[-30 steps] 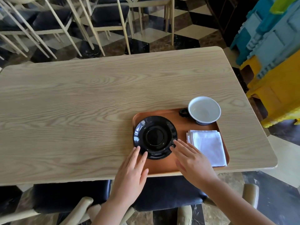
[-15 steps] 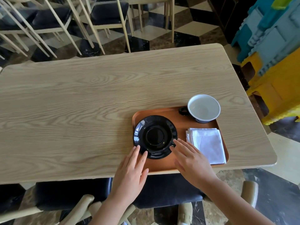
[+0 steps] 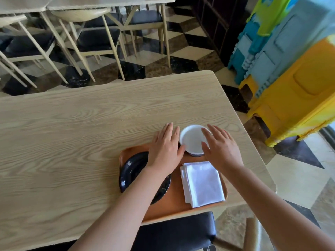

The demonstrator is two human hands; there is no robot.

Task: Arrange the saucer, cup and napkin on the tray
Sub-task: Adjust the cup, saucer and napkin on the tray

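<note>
Since the earlier frame both hands have been moved from the near rim of the saucer to the cup at the far edge of the tray. The table [image 3: 72,142] carries the orange tray [image 3: 175,205] at its near right edge; on the tray lie the black saucer [image 3: 129,172] at the left, partly covered by the left forearm, the folded white napkin [image 3: 202,183] at the right, and the white cup [image 3: 192,140] at the far side, seemingly overhanging the tray's rim. The left hand [image 3: 165,151] and right hand [image 3: 222,148] are held open with fingers spread, flanking the cup; contact cannot be confirmed. The cup is best closed on from both sides below its rim, lifted straight and kept level, then lowered into the saucer's centre well, the napkin being left undisturbed.
</note>
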